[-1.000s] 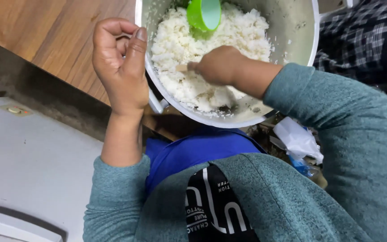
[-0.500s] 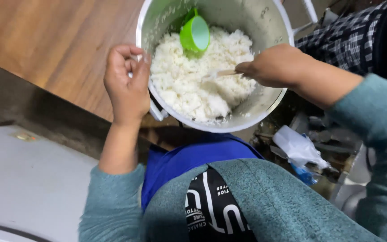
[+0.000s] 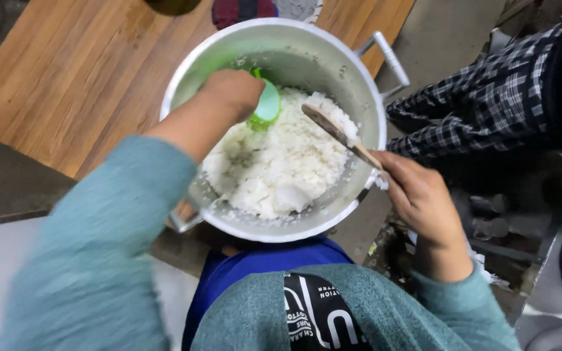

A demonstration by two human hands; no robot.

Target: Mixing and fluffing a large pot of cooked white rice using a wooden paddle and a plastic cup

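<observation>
A large metal pot [image 3: 187, 75] holds a mound of cooked white rice [image 3: 274, 169]. My left hand [image 3: 232, 91] reaches over the near rim into the pot and closes on a small green cup [image 3: 269, 104] at the back of the rice. At the pot's right rim, my right hand [image 3: 417, 195] grips the handle of a wooden spoon [image 3: 336, 130]. The spoon's blade is raised above the rice and points toward the cup. My teal sleeves and blue apron fill the bottom of the view.
The pot sits at the edge of a wooden tabletop [image 3: 66, 78], with a metal side handle [image 3: 385, 55] sticking out at the upper right. A person in checked clothing [image 3: 489, 110] stands to the right. Dark clutter lies on the floor at lower right.
My left hand left the pot's rim and went in to the green cup. My right hand pulled back with the spoon to the right rim, lifting the blade out of the rice.
</observation>
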